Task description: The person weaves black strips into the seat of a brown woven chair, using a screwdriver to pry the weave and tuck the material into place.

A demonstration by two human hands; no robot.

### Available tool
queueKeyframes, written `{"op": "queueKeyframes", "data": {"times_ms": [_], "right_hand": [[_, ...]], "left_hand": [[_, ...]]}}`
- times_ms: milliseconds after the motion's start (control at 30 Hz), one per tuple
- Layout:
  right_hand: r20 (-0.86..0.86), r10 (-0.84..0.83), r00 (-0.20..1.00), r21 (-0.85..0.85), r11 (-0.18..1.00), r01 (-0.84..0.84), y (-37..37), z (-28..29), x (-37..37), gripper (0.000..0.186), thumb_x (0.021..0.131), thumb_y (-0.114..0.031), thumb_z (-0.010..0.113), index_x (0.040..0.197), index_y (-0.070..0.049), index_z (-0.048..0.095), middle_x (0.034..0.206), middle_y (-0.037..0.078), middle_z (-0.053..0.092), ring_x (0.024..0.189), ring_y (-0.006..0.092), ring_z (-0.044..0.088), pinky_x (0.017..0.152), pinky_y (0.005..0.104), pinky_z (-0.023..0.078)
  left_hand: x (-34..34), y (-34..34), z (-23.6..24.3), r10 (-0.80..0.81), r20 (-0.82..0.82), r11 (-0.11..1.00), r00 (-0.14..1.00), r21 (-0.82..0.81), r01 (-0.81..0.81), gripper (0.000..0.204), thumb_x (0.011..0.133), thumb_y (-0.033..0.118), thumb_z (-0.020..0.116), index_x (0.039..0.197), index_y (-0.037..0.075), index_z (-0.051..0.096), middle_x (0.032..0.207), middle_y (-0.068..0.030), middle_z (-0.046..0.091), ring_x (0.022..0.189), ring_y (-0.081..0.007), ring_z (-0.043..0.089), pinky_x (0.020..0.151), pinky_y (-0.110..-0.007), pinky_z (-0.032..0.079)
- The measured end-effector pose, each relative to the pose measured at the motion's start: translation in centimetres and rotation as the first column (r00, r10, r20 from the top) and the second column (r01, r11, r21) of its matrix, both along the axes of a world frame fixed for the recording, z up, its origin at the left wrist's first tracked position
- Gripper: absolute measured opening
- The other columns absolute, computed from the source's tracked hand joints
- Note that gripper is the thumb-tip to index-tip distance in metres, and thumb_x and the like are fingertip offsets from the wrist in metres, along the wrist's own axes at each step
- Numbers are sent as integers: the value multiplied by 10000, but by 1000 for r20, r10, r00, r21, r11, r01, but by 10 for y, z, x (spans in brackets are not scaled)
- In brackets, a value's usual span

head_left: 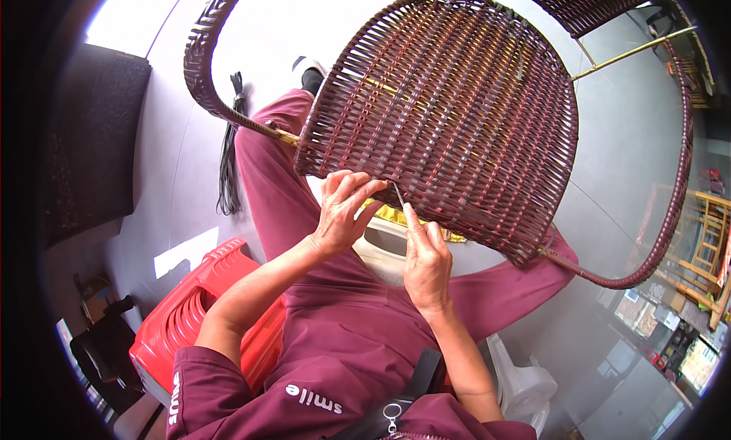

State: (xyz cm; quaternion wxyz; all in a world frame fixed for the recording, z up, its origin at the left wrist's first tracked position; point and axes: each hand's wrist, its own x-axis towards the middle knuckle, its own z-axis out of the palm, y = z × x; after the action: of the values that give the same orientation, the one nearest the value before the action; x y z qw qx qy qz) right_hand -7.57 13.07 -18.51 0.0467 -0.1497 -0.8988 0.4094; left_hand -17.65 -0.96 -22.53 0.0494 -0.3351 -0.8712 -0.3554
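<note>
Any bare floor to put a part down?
Left: floor between the dark panel and black cord bundle. Right: floor seen between woven seat and curved right armrest. Crowded: the seat's near edge, with left hand, right hand and thin tool.

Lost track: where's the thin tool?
Head view, centre: the thin tool is in the right hand, tip at the near edge of the woven seat, beside the left hand.

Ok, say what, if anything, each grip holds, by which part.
Right grip: a thin, silvery, straight tool, by its near end. Left grip: at the brown woven chair seat, near edge; hold unclear.
</note>
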Motion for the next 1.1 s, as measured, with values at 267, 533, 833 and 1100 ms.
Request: {"op": "queueKeyframes", "data": {"times_ms": [267, 533, 833, 1100], "right_hand": [[-18, 111, 994, 295, 950, -101, 11, 3, -4, 430, 794, 32, 573, 1197, -114, 611, 804, 67, 513, 693, 235, 597, 600, 357, 493], [-26, -18, 1000, 22, 1000, 19, -6, -6, -2, 392, 851, 44, 542, 1223, -70, 586, 812, 99, 526, 703, 252, 575, 635, 336, 474], [-71, -156, 985, -359, 926, 121, -17, -13, -1, 382, 863, 57, 530, 1233, -33, 571, 815, 119, 537, 697, 234, 555, 656, 330, 454], [-104, -118, 988, -180, 979, 98, -15, -12, -2, 399, 845, 69, 540, 1228, -35, 575, 791, 126, 523, 677, 246, 540, 642, 343, 449]], "left_hand": [[4, 4, 5, 61, 49, 998, 997, -9, -61, 403, 661, 118, 734, 1048, 123, 622, 1002, -47, 539, 981, -260, 465, 859, -379, 360], [2, 1, -2, 15, -32, 999, 999, -39, -16, 392, 687, 143, 719, 1065, 110, 621, 1020, -44, 550, 973, -250, 476, 853, -375, 351], [3, 0, -2, 0, -27, 1000, 1000, -32, -1, 384, 713, 138, 689, 1088, 103, 616, 1041, -47, 551, 978, -252, 478, 865, -381, 342], [7, 7, 5, 85, 116, 996, 990, -3, -86, 352, 696, 101, 680, 1042, 133, 623, 1011, -49, 518, 978, -253, 453, 858, -379, 333]]}}
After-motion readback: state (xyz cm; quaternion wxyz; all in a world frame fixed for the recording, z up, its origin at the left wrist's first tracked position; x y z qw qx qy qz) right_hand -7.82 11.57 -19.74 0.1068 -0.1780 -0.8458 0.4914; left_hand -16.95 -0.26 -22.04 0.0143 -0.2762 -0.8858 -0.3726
